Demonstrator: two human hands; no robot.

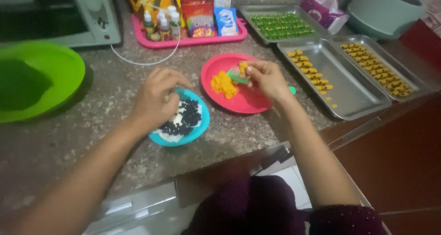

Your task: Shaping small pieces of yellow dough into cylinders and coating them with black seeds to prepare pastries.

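Left hand (154, 99): over the blue bowl (202, 124) of dark chips (186, 118), fingertips pinched together at the rim; whether a chip sits in the grip cannot be told. Right hand (266, 79): over the red plate (218, 67), grip clamped on a small orange dough piece (242, 68) pressed against a green comb (238, 76). Orange dough lump (223, 84) on the plate, just beside the comb.

Progress, as judged from the layout:
- Back tray (262, 10): filled with green pieces (281, 26); looks complete.
- Right tray (413, 79): one long row of orange pieces (379, 69) with dark tips; partly filled.
- Middle tray (353, 97): short row of shaped pieces (310, 69) along the near-left side; most of the floor bare.
- Dough lump modest in size; a fair share of shaping remaining.

Surroundings on the table (92, 138):
- Green bowl (64, 74) at far left, well apart.
- Oven (92, 14) at upper left, white cord (147, 60) trailing toward the pink tray (183, 42).
- Pink tray loaded with small bottles (163, 23) and packets (198, 16).
- Pink bag (324, 10) and teal pot (381, 10) behind the trays.

Obstructions: none between plate and middle tray. Cord lying near the left hand, not touching.
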